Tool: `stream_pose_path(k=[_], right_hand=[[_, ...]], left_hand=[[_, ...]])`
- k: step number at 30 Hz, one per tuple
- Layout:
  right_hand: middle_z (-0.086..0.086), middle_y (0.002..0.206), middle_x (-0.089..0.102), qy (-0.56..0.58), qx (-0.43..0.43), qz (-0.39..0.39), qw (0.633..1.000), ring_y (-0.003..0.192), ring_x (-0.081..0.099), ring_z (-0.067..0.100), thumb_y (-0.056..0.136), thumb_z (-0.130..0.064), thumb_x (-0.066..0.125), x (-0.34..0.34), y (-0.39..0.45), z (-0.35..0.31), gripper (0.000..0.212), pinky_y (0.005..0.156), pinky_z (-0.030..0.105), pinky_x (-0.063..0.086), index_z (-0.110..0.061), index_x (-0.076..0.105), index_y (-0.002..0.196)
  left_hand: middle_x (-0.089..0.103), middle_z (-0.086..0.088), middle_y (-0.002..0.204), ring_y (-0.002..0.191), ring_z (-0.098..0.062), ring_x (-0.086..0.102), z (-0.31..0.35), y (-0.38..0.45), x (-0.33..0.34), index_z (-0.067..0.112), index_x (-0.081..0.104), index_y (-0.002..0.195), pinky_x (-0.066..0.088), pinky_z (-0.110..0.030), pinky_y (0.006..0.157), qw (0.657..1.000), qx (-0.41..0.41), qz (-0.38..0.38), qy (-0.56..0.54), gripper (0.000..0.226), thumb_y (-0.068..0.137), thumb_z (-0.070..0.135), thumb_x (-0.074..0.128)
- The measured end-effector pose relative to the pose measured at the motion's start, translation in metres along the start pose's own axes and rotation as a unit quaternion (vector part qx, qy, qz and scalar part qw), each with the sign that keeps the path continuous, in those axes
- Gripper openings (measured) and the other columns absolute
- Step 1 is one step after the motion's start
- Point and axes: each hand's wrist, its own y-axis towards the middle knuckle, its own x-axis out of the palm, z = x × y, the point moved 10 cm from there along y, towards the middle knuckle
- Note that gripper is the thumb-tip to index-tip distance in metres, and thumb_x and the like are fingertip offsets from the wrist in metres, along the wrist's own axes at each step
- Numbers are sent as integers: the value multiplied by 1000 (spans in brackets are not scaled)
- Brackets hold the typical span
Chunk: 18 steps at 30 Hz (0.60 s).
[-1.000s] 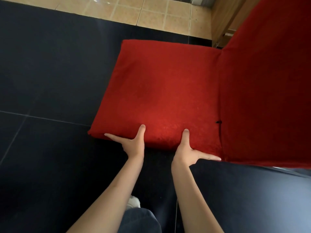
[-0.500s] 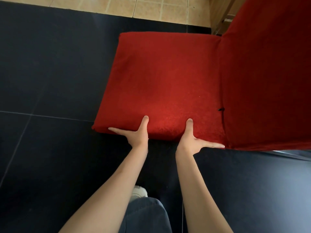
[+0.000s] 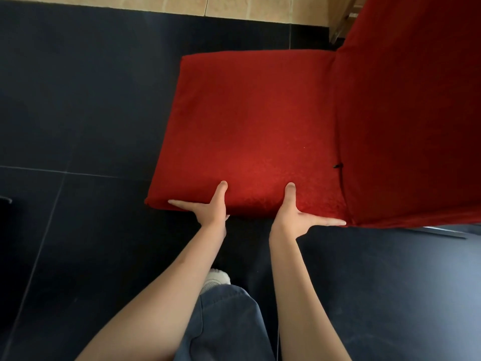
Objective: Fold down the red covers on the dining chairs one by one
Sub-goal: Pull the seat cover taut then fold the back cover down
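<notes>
Pressing on the near edge of the red cover [image 3: 250, 131] stretched over the chair seat, the left hand [image 3: 212, 211] and right hand [image 3: 294, 217] lie spread, thumbs on top, fingers along the side, above a dark tiled floor [image 3: 78, 100] meeting beige tiles [image 3: 234, 7].

Chair cover [image 3: 260, 121] red; floor [image 3: 78, 100] black tile; trousers [image 3: 223, 321] grey-blue; shoe [image 3: 216, 278] white.
</notes>
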Motion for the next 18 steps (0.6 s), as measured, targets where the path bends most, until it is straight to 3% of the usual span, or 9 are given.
stream_pose_path(k=[3,6,15,18], right_hand=[[12,145,45,-38,-27,-20,999,126,51,23,84,-47,68,-3,-6,-6,96,100,28,39,0,18,151],[11,149,40,-47,-29,-6,998,131,46,22,84,-45,69,-15,-27,-13,98,95,20,33,-3,14,153],[10,147,42,-95,-10,-16,995,129,47,20,86,-43,66,-47,-74,-23,91,93,20,34,-3,17,152],[13,145,44,-104,8,-12,994,127,50,23,85,-44,68,-60,-89,-23,93,98,26,38,-1,18,151]], left_hand=[[16,-1,157,136,-35,35,3,-1,-15,49,-27,142,50,-57,89,1000,-1,3,-22,132,71,30,84],[19,2,155,133,-34,38,4,-13,-26,54,-29,137,51,-54,82,1000,-9,12,-9,137,65,34,86],[25,0,151,127,-27,43,7,-58,-67,49,-29,140,47,-60,95,998,-26,45,-26,136,69,26,85],[26,-1,151,129,-30,43,5,-73,-84,49,-29,140,43,-60,101,998,-37,55,-16,138,67,28,86]])
